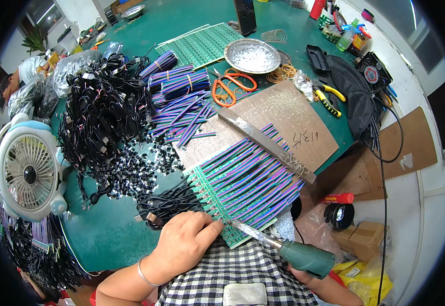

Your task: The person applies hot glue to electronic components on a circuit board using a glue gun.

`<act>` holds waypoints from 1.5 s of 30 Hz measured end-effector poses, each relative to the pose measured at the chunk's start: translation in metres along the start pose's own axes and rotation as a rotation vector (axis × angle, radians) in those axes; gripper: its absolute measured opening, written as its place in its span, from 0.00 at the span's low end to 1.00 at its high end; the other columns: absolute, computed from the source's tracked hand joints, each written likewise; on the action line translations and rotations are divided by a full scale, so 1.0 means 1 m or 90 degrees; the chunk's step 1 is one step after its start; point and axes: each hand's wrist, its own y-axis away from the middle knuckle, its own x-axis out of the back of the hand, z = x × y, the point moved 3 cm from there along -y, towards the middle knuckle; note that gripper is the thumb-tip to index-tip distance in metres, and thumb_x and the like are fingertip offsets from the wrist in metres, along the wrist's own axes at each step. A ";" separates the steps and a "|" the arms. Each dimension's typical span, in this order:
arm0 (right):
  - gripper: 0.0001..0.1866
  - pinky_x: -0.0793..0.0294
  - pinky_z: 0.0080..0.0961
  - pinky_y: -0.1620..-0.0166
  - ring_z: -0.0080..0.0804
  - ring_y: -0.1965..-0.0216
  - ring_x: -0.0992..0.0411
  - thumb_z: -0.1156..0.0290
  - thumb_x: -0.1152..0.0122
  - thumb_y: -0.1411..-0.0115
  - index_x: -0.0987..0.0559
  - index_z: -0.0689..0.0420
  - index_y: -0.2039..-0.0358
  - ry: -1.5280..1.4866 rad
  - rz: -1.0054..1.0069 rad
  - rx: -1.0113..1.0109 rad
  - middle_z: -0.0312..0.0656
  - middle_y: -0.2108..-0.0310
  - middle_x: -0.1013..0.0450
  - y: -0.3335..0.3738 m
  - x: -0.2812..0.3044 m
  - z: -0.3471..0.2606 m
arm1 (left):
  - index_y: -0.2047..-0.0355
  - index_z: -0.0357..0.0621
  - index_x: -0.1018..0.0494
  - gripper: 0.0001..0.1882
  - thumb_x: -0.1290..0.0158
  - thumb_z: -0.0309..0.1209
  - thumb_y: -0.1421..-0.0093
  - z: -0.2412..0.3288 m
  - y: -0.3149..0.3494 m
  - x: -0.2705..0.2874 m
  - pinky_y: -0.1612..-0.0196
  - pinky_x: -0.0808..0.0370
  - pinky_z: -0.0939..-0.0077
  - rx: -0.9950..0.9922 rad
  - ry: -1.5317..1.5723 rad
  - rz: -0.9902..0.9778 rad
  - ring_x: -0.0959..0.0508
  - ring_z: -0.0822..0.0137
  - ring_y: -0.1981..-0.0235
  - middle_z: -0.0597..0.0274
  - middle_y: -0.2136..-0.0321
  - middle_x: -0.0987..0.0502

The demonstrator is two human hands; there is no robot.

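My right hand [301, 276] grips the green handle of a soldering gun [306, 258]. Its metal tip rests at the near part of a green circuit board panel [209, 201], beside my left fingers. My left hand [186, 240] is closed at the panel's near left edge, thumb and fingers together; what they pinch is hidden. Strips of multicoloured ribbon wire [253, 178] run side by side from the panel to the right. A flat metal bar [266, 145] lies across them. Black cables with USB plugs [169, 204] lie just beyond my left hand.
A cardboard sheet [289, 120] lies under the bar. Left are a heap of black cables [105, 102], small connectors [130, 173] and a fan [28, 173]. Farther back are orange scissors [227, 89], a metal dish [252, 56], yellow-handled pliers [329, 100] and more circuit panels [202, 43].
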 end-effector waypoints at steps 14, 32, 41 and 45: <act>0.17 0.25 0.22 0.61 0.27 0.65 0.23 0.78 0.36 0.46 0.26 0.64 0.55 -0.150 0.108 -0.044 0.42 0.65 0.23 0.016 -0.003 0.007 | 0.62 0.44 0.24 0.13 0.46 0.27 0.51 0.000 0.001 0.000 0.66 0.25 0.68 0.007 0.007 -0.004 0.24 0.62 0.70 0.63 0.69 0.26; 0.22 0.27 0.30 0.53 0.33 0.59 0.24 0.67 0.32 0.48 0.25 0.63 0.54 -0.055 -0.013 -0.018 0.43 0.62 0.23 0.016 0.009 0.015 | 0.66 0.44 0.23 0.13 0.42 0.25 0.55 0.008 -0.001 -0.001 0.73 0.29 0.70 -0.034 -0.023 0.004 0.26 0.64 0.75 0.64 0.73 0.28; 0.27 0.28 0.31 0.51 0.36 0.57 0.25 0.62 0.30 0.49 0.26 0.63 0.52 0.011 0.018 -0.044 0.45 0.58 0.23 0.016 0.003 0.014 | 0.63 0.45 0.25 0.12 0.46 0.29 0.50 0.009 -0.001 0.000 0.68 0.28 0.72 -0.067 -0.059 -0.020 0.26 0.66 0.70 0.64 0.71 0.29; 0.33 0.25 0.26 0.54 0.35 0.62 0.23 0.63 0.30 0.49 0.31 0.65 0.47 0.067 0.026 0.051 0.46 0.58 0.23 0.011 0.002 -0.001 | 0.63 0.44 0.25 0.12 0.46 0.29 0.50 0.010 -0.001 0.000 0.68 0.28 0.72 -0.064 -0.058 -0.021 0.26 0.65 0.70 0.64 0.71 0.29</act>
